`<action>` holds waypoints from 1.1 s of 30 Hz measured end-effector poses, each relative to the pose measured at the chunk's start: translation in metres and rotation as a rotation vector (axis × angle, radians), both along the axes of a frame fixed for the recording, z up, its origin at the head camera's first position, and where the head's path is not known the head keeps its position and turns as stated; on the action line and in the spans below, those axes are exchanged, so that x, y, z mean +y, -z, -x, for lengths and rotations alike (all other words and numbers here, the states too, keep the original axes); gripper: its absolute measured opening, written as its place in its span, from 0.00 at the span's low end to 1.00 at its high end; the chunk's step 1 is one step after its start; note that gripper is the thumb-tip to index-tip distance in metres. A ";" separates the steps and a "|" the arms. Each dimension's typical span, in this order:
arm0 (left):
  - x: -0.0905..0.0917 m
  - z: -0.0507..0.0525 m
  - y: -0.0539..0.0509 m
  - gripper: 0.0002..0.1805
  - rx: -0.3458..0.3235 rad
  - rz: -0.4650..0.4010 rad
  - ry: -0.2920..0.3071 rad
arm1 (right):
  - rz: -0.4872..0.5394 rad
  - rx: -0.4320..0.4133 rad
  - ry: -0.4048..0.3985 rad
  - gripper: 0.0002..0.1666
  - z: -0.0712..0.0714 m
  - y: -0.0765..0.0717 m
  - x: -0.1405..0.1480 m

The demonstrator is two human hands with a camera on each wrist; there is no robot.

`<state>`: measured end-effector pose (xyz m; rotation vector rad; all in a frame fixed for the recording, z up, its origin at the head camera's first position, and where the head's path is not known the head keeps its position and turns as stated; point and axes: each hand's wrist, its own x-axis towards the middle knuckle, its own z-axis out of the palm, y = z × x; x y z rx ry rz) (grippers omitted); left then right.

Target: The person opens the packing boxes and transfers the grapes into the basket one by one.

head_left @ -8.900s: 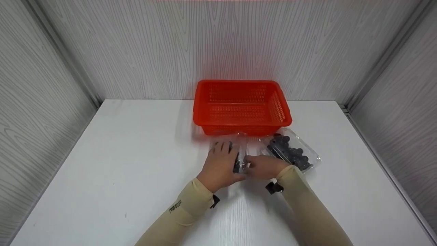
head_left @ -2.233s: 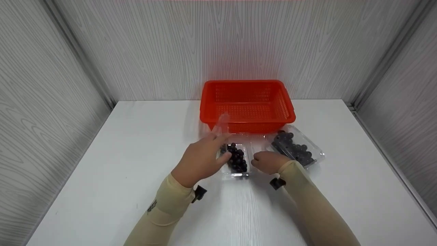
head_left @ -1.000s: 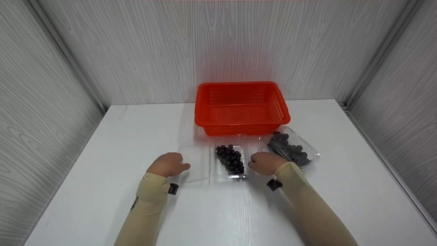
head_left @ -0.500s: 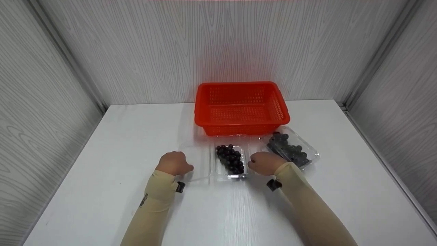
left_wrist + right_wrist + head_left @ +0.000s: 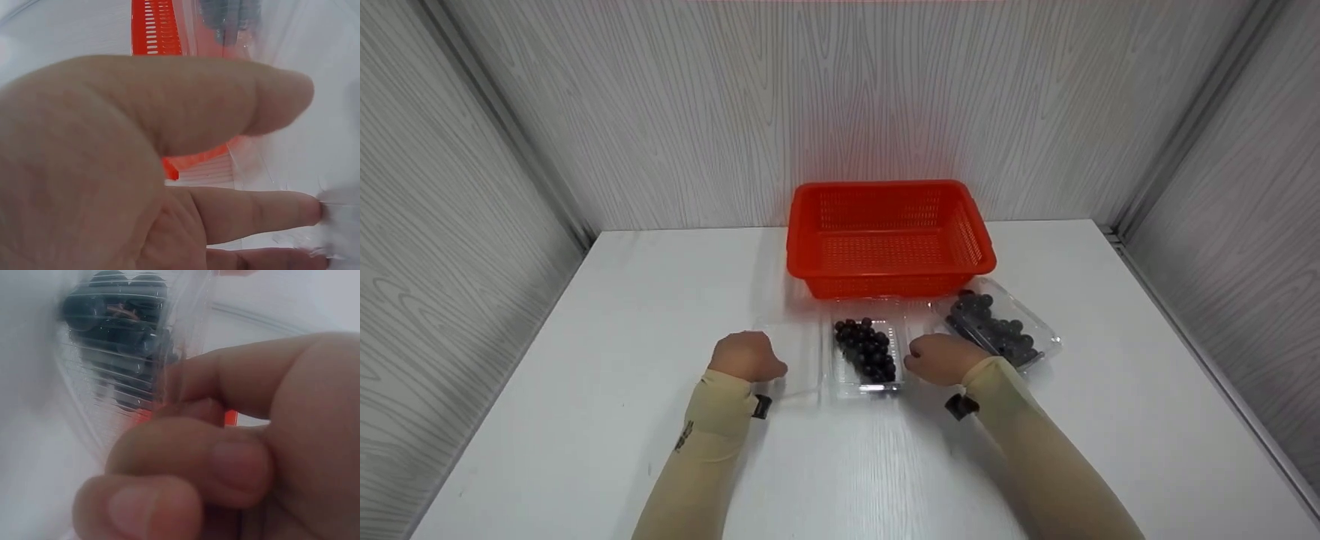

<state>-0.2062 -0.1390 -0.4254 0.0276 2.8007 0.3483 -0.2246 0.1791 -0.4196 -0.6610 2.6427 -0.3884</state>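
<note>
An opened clear plastic clamshell box (image 5: 876, 388) holds a bunch of dark grapes (image 5: 864, 349) in its base. Its lid (image 5: 802, 356) lies folded out to the left, flat on the table. My left hand (image 5: 746, 357) is over the lid's left edge; in the left wrist view its thumb and fingers are straight, the fingertips (image 5: 309, 209) touching clear plastic. My right hand (image 5: 946, 358) is at the base's right side. In the right wrist view its fingers are curled, and the thumb and a finger pinch the box's side wall. Part of that pinch is hidden.
A red perforated basket (image 5: 885, 287) stands behind the box, near the back wall. To the right, behind my right hand, lies a second clear clamshell box (image 5: 1033, 319) of dark grapes, shut. Wood-grained walls enclose the white table (image 5: 615, 337) at back and sides.
My left hand has swung the lid up and over to the left, exposing the grapes. Lately it has slid slightly right along the lid. My right hand has stayed at the box's side.
</note>
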 end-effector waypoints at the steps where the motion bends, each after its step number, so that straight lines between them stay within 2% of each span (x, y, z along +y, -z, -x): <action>1: 0.000 0.000 0.000 0.18 -0.005 0.008 0.001 | 0.000 0.003 -0.002 0.16 0.000 0.000 0.000; 7: 0.001 0.002 0.001 0.17 0.000 0.020 -0.008 | 0.015 0.007 0.000 0.16 0.001 0.000 0.002; 18: 0.002 0.001 0.004 0.10 0.001 0.077 0.023 | 0.028 -0.017 0.036 0.18 0.001 -0.003 0.003; 23: 0.001 -0.002 0.003 0.08 0.007 0.062 0.024 | 0.038 -0.001 0.043 0.18 0.001 -0.003 0.004; 28: -0.002 -0.002 0.003 0.10 0.016 0.051 0.029 | 0.060 0.002 0.059 0.19 -0.002 -0.007 0.006; 33: -0.006 0.001 0.000 0.16 -0.004 0.034 0.032 | 0.068 0.005 0.070 0.19 -0.003 -0.009 0.006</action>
